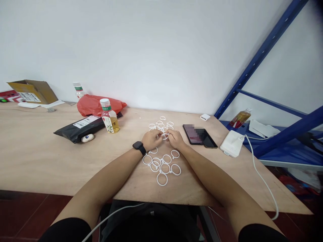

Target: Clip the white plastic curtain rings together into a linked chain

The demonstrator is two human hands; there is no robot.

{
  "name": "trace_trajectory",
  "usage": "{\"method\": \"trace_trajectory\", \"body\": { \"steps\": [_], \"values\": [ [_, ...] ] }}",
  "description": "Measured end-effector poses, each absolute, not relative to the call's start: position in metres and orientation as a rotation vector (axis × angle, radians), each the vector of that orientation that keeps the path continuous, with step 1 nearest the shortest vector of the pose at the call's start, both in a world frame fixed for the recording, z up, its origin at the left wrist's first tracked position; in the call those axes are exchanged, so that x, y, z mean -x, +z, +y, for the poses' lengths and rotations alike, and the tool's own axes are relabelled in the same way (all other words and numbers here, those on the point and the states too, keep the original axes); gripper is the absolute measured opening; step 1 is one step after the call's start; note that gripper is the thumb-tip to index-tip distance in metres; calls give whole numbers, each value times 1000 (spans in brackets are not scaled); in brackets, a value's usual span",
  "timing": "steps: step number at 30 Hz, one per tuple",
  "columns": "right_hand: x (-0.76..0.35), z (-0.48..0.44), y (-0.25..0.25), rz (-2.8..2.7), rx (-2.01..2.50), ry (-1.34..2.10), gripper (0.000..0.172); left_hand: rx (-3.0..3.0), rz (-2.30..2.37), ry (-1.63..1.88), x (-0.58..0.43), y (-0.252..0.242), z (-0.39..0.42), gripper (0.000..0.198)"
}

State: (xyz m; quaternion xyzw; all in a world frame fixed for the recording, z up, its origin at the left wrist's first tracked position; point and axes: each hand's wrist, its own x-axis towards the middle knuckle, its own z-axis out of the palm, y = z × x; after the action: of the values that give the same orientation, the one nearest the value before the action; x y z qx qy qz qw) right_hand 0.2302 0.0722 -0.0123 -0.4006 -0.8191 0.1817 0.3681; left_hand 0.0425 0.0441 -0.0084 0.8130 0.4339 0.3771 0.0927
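Note:
Both hands meet over the middle of the wooden table [121, 178]. My left hand [151, 138], with a black watch on its wrist, pinches one side of a white ring [165, 136]. The fingers of my right hand [176, 138] close on the other side of that same ring. Just beyond my fingers lies a loose cluster of white rings [160, 124]. Closer to me, between my forearms, several more white rings [165, 168] are spread out, some overlapping. Each seems to have a small knob on its rim. My fingertips partly hide the held ring.
Left stand a drink bottle [110, 117], a red plastic bag [91, 105], a black parcel [78, 129] and a cardboard box [35, 91]. Two phones [194, 135] lie right of my hands. A white power bank [232, 144] with a cable sits by the blue shelf frame [262, 50].

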Motion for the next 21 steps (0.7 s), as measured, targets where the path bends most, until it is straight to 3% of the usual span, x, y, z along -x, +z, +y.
{"method": "trace_trajectory", "body": {
  "steps": [5, 9, 12, 17, 21],
  "values": [
    [-229, 69, -10, -2011, 1124, 347, 30, -2253, 1219, 1113, -32, -7, 50, 36],
    [-229, 73, -11, -2051, 1231, 268, 36, -2275, 1153, 976, -21, -6, 53, 35],
    [-229, 75, -12, -2113, 1247, 224, 38, -2313, 1215, 933, -18, -8, 54, 45],
    [-220, 60, -11, -2225, 955, 257, 19, -2344, 1394, 940, -21, -12, 56, 46],
    [-207, 46, -10, -2392, 756, 334, 14, -2333, 1449, 912, -21, -13, 58, 40]
  ]
}}
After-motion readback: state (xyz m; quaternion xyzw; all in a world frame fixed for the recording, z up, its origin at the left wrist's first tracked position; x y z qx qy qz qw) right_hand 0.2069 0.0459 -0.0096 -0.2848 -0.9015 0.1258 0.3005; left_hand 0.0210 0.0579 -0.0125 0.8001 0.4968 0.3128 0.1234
